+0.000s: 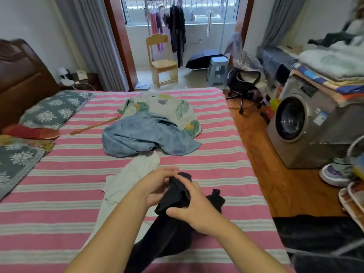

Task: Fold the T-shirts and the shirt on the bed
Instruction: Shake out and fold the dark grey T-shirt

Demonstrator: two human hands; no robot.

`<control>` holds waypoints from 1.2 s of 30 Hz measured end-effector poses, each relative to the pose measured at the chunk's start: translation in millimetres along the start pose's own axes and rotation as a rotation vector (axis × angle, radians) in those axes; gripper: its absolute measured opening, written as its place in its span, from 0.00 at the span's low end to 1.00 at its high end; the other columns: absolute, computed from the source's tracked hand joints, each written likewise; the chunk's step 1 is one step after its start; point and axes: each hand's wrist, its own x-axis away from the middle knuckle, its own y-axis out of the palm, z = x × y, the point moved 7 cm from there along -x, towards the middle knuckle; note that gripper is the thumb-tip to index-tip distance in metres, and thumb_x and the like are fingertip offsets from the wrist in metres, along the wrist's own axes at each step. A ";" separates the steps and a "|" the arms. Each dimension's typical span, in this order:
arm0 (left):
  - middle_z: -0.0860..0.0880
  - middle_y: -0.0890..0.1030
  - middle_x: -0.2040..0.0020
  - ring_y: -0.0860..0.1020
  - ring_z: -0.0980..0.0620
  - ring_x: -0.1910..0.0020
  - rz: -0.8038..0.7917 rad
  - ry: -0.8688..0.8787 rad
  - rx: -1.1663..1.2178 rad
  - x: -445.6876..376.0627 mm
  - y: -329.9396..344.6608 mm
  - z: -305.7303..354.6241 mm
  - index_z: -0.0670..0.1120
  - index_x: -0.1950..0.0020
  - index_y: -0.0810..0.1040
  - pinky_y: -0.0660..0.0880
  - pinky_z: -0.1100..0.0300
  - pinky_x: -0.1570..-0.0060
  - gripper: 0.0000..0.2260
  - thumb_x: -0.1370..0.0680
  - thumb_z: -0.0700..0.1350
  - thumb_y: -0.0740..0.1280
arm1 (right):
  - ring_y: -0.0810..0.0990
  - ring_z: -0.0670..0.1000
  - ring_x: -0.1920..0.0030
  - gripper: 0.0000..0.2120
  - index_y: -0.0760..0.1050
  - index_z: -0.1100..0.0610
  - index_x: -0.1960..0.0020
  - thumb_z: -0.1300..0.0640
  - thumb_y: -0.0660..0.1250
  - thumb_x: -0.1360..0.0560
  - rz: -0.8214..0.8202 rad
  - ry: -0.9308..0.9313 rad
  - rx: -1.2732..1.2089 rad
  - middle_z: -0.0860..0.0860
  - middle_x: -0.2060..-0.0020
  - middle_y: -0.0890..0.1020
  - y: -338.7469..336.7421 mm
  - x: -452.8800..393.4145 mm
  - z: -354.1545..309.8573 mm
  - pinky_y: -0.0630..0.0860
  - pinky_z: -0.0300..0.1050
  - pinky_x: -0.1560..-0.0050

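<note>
Three garments: black T-shirt in two hands' grip

Black T-shirt bunched, lifted off the near bed edge. Pale grey-green T-shirt crumpled just left of it. Blue shirt in a rumpled heap mid-bed, overlapping the leaf-print T-shirt beyond.

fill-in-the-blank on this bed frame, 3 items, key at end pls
1. Both the left hand and the right hand grip the ____ garment.
2. The blue garment lies partly over the ____-print fabric.
3. The bed sheet has pink and white ____.
Missing words: black; leaf; stripes
</note>
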 end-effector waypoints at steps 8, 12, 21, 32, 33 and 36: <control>0.37 0.83 0.41 0.83 0.44 0.48 -0.113 0.053 -0.058 26.8 8.9 -21.9 0.45 0.35 0.80 0.81 0.56 0.56 0.14 0.20 0.35 0.67 | 0.86 0.52 0.55 0.11 0.84 0.54 0.52 0.56 0.63 0.19 0.310 0.133 -0.235 0.52 0.57 0.86 -24.4 -4.1 16.4 0.83 0.58 0.50; 0.43 0.82 0.36 0.81 0.45 0.37 -0.270 0.157 -0.249 34.0 20.1 -30.2 0.53 0.27 0.73 0.78 0.56 0.43 0.31 0.27 0.38 0.76 | 0.85 0.58 0.57 0.11 0.83 0.56 0.53 0.56 0.62 0.21 0.409 0.134 -0.228 0.55 0.59 0.86 -32.6 -0.9 4.2 0.82 0.57 0.54; 0.53 0.83 0.54 0.82 0.54 0.59 0.263 0.518 -0.565 47.5 16.4 -13.8 0.56 0.45 0.78 0.80 0.59 0.58 0.17 0.26 0.36 0.67 | 0.78 0.46 0.71 0.08 0.82 0.53 0.60 0.59 0.68 0.23 0.529 -0.022 0.030 0.45 0.73 0.80 -75.7 0.3 -34.2 0.77 0.48 0.63; 0.54 0.73 0.67 0.71 0.55 0.66 0.240 0.684 -0.575 49.3 32.0 1.3 0.46 0.61 0.72 0.69 0.53 0.61 0.18 0.14 0.51 0.56 | 0.72 0.44 0.58 0.05 0.86 0.51 0.51 0.52 0.72 0.23 0.683 -0.226 0.388 0.46 0.60 0.73 -122.6 6.6 -64.0 0.69 0.40 0.57; 0.55 0.74 0.66 0.72 0.55 0.64 0.270 0.688 -0.509 50.3 29.8 4.3 0.46 0.60 0.73 0.71 0.53 0.60 0.18 0.14 0.52 0.56 | 0.73 0.45 0.57 0.05 0.86 0.52 0.51 0.52 0.72 0.23 0.688 -0.226 0.423 0.46 0.60 0.74 -123.8 6.9 -63.2 0.70 0.43 0.56; 0.58 0.76 0.66 0.74 0.56 0.64 0.222 0.708 -0.555 55.4 32.6 16.4 0.51 0.58 0.71 0.71 0.58 0.60 0.11 0.18 0.53 0.65 | 0.76 0.51 0.57 0.06 0.84 0.54 0.51 0.53 0.71 0.23 0.546 -0.253 0.572 0.49 0.60 0.75 -119.9 1.9 -59.2 0.72 0.49 0.55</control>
